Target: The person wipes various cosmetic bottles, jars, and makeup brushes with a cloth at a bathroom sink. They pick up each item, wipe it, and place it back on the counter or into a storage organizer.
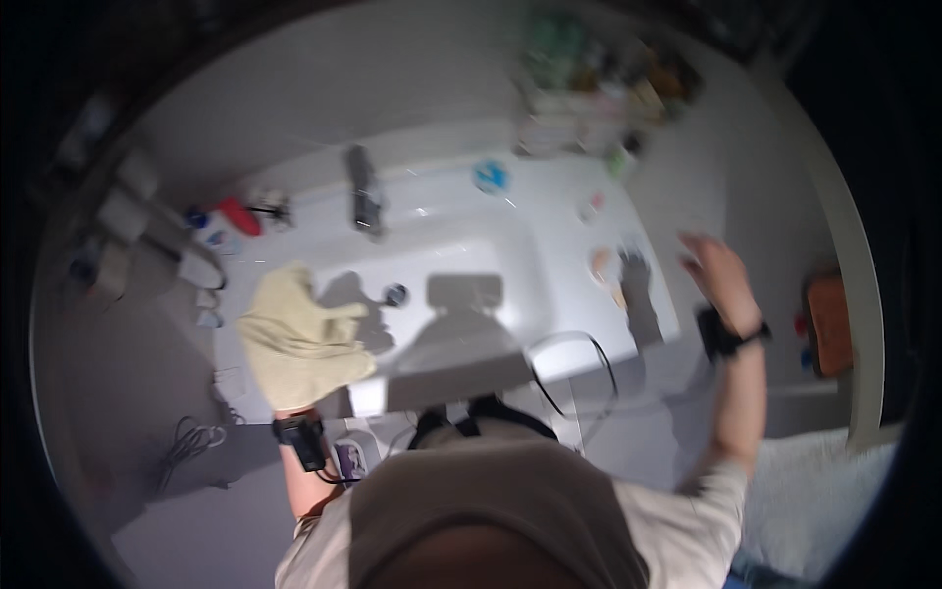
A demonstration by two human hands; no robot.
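Observation:
A pale yellow cloth [294,331] drapes over my left hand [298,414], hiding the fingers and most of the palm. Hand and cloth are over the left part of a white washbasin [526,287]. My right hand [720,276] is raised beyond the basin's right edge, slightly blurred, its fingers apart and holding nothing. At the basin's back stands a dark metal faucet [363,191]. A round drain [396,295] lies in the bowl, near the cloth's shadow. Small peach-coloured objects [601,265] rest on the right rim, close to my right hand.
A red object [240,216] and small bottles stand at the back left rim. A blue round item [491,177] lies on the back rim. Boxes [548,132] with assorted items fill the back right corner. A black cable [609,364] loops over the front edge; a grey cable [190,442] hangs left.

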